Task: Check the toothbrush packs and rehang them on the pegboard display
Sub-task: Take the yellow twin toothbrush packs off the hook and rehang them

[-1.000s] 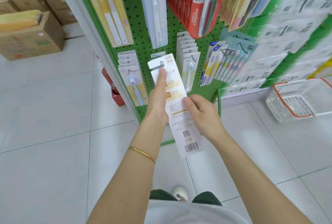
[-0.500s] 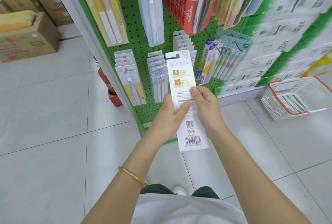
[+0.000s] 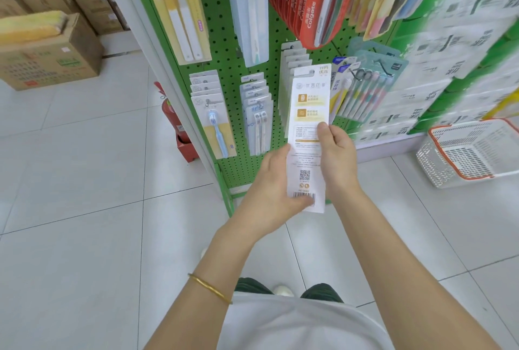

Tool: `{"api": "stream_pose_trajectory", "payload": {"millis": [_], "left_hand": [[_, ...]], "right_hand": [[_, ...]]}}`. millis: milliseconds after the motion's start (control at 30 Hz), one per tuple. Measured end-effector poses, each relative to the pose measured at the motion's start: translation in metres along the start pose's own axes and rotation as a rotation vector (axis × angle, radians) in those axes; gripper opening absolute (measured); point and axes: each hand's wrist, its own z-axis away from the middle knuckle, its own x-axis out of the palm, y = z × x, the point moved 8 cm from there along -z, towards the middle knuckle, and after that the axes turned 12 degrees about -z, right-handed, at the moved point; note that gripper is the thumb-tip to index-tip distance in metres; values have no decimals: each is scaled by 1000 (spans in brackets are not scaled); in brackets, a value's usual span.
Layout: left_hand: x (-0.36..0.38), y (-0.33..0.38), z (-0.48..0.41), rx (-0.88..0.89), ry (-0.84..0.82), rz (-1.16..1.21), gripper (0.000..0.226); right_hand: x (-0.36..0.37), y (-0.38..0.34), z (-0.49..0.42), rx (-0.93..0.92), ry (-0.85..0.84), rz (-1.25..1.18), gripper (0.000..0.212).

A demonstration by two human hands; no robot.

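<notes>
A long white toothbrush pack [image 3: 309, 113] with gold labels, a QR code and a barcode faces me back side out, held upright in front of the green pegboard [image 3: 227, 49]. My left hand [image 3: 275, 186] grips its lower part, thumb over the barcode. My right hand [image 3: 334, 153] pinches its right edge at mid height. The pack's top overlaps a row of like white packs [image 3: 292, 60] hanging on a peg behind it. More rows hang to the left: twin-brush packs [image 3: 257, 119] and blue-brush packs [image 3: 213, 113].
Red Colgate packs [image 3: 306, 4] and long pastel packs hang above. A multi-brush teal pack [image 3: 368, 88] hangs to the right. A white and orange shopping basket [image 3: 474, 153] sits on the floor at right. A red fire extinguisher [image 3: 171, 116] and cardboard boxes [image 3: 50, 63] stand left.
The pack has moved right, from the middle peg row to in front of the white pack row. My left hand slid from its top down to the barcode end. My right hand keeps its hold.
</notes>
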Motion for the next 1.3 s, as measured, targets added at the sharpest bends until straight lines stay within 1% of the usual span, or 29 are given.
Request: {"api": "stream_pose_trajectory", "payload": {"millis": [67, 100, 133, 167, 200, 300, 333, 367, 467, 567, 633, 733, 833, 900, 1000, 1100, 1200, 1300], "left_hand": [[-2, 3, -1, 16, 14, -97, 98], [-3, 3, -2, 5, 7, -89, 97], [-4, 3, -2, -3, 4, -67, 97], [-5, 5, -1, -2, 0, -33, 95], [-6, 8, 0, -7, -4, 8, 90], [-3, 2, -1, -52, -46, 113, 56], [-1, -1, -1, -74, -69, 135, 47], [1, -4, 0, -92, -86, 171, 45], [1, -8, 3, -122, -94, 298, 52], [-3, -8, 5, -108, -63, 440, 41], [-4, -9, 6, -114, -41, 507, 37], [-7, -14, 7, -165, 10, 612, 22], [-9, -20, 8, -230, 47, 625, 10], [-12, -25, 5, -275, 94, 600, 11], [-29, -30, -4, -333, 222, 620, 23], [-62, -20, -13, -270, 360, 548, 24], [-87, -10, -18, -193, 402, 476, 25], [-101, -4, -21, -182, 387, 559, 29]], "right_hand": [[5, -3, 4, -15, -36, 1, 43], [8, -4, 7, -20, -60, 6, 52], [10, -5, 8, -16, -83, 5, 57], [12, -5, 10, -9, -109, -3, 54], [13, -4, 10, 9, -129, -22, 46], [20, -5, 13, 37, -207, -51, 27], [22, -5, 14, 31, -232, -31, 23], [23, -5, 13, 27, -246, -6, 21], [22, -5, 12, 7, -241, 50, 21], [21, -4, 10, 11, -233, 55, 11], [20, -3, 8, 39, -239, 58, 16], [23, -3, 6, 68, -300, 71, 23], [25, -4, 5, 51, -348, 73, 21], [26, -6, 5, 46, -368, 52, 19], [34, -7, 12, 46, -472, 61, 21], [41, -6, 19, 52, -539, 45, 23], [44, -12, 18, 33, -546, 45, 22], [47, -20, 15, 15, -546, 65, 24]]}}
